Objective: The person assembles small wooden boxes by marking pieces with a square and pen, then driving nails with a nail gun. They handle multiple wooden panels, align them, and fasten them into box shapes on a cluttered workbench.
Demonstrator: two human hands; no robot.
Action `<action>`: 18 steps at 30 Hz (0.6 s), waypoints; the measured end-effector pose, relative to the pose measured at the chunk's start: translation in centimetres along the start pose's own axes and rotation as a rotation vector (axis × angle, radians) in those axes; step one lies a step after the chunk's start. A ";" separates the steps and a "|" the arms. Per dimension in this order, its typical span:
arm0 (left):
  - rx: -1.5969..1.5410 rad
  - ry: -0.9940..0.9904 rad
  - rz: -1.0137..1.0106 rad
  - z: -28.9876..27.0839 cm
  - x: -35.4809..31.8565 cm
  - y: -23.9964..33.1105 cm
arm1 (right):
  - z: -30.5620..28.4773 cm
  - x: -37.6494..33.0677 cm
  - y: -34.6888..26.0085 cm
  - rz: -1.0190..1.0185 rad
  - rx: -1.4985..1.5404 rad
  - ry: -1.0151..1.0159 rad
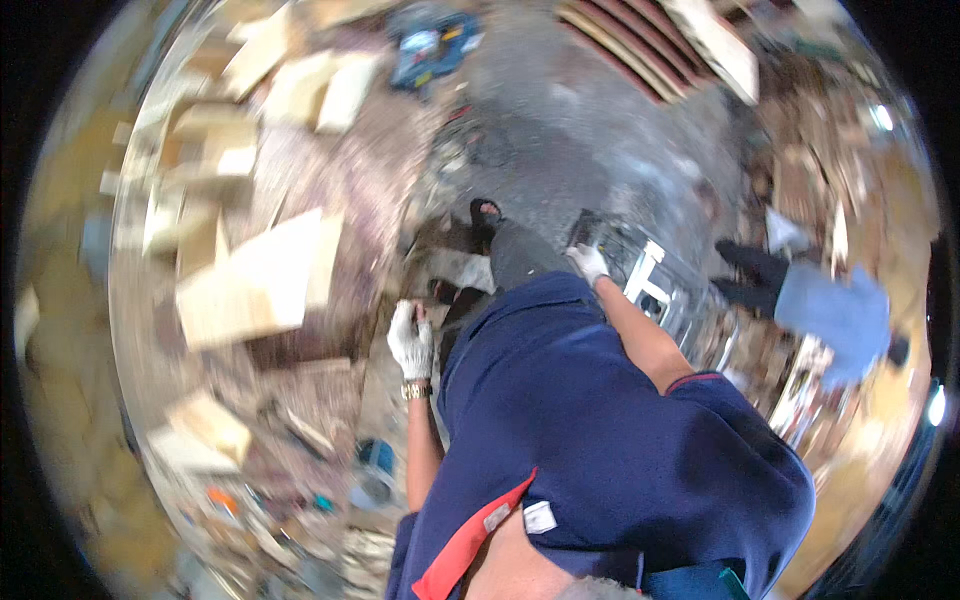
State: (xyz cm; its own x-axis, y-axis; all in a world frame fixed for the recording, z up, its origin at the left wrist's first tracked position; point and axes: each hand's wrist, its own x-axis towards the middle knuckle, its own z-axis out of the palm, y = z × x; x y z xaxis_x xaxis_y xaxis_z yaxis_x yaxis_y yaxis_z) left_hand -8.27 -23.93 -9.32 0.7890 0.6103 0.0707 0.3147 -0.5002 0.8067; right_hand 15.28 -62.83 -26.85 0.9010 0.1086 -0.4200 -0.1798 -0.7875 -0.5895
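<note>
My left hand (410,342), in a white knitted glove with a metal-banded watch at the wrist, hangs beside the bench edge. Its bare fingertips curl in, and nothing shows between them. On the right, my gloved right hand (588,262) is held out from my body, in front of a dark metal frame with white parts (650,268); whether it touches the frame is unclear. Its fingers are small and smeared by motion. Nearest to my left hand, pale wooden pieces (255,285) lie on the worn bench (350,190).
More wooden blocks (300,90) and a blue power tool (430,45) lie at the far left. Stacked boards (640,50) stand far ahead on the grey floor (570,120). A person in light blue (835,315) is at right. A bluish container (374,470) stands near left.
</note>
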 end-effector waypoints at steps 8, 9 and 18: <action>-0.121 -0.420 0.171 9.0 10.7 8.5 | -2.2 -1.0 -4.6 0.247 -0.054 -0.006; -0.099 -0.462 0.190 10.1 11.8 9.4 | -2.3 -0.9 -3.3 0.289 -0.022 0.004; 0.009 -0.745 0.413 25.9 24.6 19.3 | -6.1 4.1 6.2 0.682 0.235 0.238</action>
State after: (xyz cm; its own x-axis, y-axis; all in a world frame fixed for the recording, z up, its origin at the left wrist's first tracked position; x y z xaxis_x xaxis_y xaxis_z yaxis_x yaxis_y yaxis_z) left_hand 30.84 -34.46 -7.19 0.9816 -0.1843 -0.0495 -0.0727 -0.6009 0.7960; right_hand 20.33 -70.97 -27.98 0.6161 -0.5107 -0.5996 -0.7829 -0.4801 -0.3956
